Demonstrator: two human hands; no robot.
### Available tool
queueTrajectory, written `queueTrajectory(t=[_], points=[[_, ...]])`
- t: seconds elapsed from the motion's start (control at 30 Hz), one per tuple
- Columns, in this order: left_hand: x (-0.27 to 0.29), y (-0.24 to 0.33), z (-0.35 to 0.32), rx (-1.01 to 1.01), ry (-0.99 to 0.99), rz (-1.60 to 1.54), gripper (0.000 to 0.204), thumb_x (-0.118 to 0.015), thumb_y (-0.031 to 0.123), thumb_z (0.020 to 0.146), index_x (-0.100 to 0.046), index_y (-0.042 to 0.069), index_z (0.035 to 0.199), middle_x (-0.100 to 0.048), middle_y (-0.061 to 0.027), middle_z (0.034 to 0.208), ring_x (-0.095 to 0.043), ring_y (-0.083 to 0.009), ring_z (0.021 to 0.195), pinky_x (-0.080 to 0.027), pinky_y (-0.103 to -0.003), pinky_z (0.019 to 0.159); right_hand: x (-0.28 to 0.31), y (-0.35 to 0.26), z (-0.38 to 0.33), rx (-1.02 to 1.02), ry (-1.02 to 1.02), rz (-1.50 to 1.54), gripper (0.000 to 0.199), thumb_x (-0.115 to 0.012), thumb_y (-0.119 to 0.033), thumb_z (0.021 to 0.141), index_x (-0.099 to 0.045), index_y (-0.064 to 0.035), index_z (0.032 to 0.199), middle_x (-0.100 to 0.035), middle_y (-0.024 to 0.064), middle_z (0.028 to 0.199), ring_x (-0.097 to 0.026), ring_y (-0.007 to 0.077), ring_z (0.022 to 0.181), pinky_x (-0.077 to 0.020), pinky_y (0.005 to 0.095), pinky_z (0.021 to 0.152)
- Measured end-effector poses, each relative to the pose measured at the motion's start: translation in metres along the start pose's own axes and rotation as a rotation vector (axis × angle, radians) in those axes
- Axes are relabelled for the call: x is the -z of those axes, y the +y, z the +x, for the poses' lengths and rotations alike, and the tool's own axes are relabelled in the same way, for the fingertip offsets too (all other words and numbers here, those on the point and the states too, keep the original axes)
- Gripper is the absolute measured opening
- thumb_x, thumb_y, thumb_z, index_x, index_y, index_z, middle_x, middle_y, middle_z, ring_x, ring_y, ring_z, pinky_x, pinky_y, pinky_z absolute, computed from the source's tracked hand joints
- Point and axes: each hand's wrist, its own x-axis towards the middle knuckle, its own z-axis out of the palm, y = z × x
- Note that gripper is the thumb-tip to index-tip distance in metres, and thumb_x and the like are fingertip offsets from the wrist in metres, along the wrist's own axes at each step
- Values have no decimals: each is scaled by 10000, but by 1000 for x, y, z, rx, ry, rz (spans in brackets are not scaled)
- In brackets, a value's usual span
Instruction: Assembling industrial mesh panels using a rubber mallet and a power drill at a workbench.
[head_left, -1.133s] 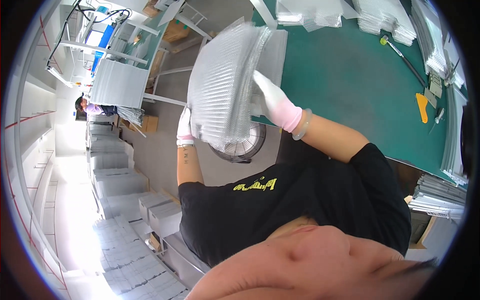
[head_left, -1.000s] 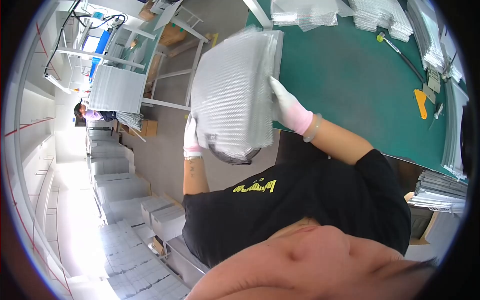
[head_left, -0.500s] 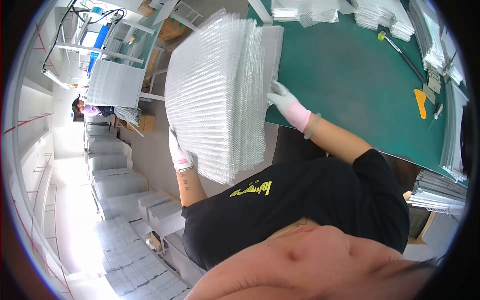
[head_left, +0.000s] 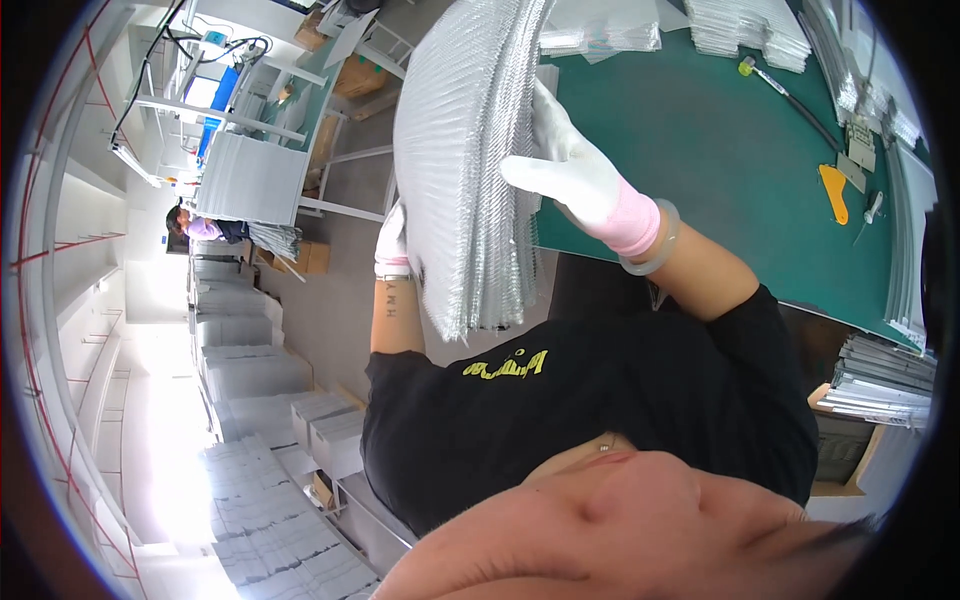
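A thick stack of clear bubble-wrap sheets (head_left: 465,160) stands on edge in front of my chest, at the near edge of the green table (head_left: 720,130). My right hand (head_left: 570,175), in a white glove with a pink cuff, presses flat against the stack's right face with fingers spread. A pale bangle sits on that wrist. My left hand (head_left: 392,240), also gloved, grips the stack from its left side and is largely hidden behind the sheets. The stack's lower edges hang loose above my black shirt.
On the green table lie more piles of clear sheets (head_left: 740,25), a cabled tool (head_left: 790,95) and an orange tool (head_left: 835,190). Stacked sheets (head_left: 880,370) sit at the right. Grey boxes (head_left: 250,370) line the floor on the left, where another person (head_left: 195,225) works.
The stack has been lifted and turned from broad face toward me to nearly edge-on, nearer the camera. My right hand slid onto its right face; my left hand stayed on the left side.
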Motion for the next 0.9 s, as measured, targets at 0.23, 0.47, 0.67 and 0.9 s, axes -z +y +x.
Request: queueTrajectory(t=[0.23,0.47,0.67,0.9], points=[[-35,3,56,84,-111,119,572,-544,300,1029,-398,3,1496,-513,-156,1459,-524,-270,1301,-414,-423,1110,33,-26,-20,7,96,-71,1105,-756,-209,875,61,66,1567,-165,258,1625,-213,277,1507,-209,372,1225],[-89,-17,119,103,-93,250,583,-565,300,1020,-406,-9,1488,-530,-147,1441,-531,-254,1290,-410,-409,1110,75,-62,-40,-45,182,-39,1154,-760,-278,887,115,72,1552,-139,279,1630,-266,298,1488,-253,377,1207],[-131,-45,175,80,-81,325,593,-584,301,1012,-412,-18,1480,-545,-138,1425,-537,-240,1281,-408,-397,1110,141,-86,-47,-37,296,-30,1157,-723,-434,900,78,76,1561,-201,218,1627,-253,264,1483,-249,347,1198],[-240,-48,232,23,-184,494,662,-637,344,982,-422,-65,1455,-553,-132,1399,-541,-214,1260,-414,-335,1088,264,-129,-31,-68,449,-479,555,-591,-414,1005,-565,20,1351,-623,114,1297,-531,160,1200,-401,311,1071]])
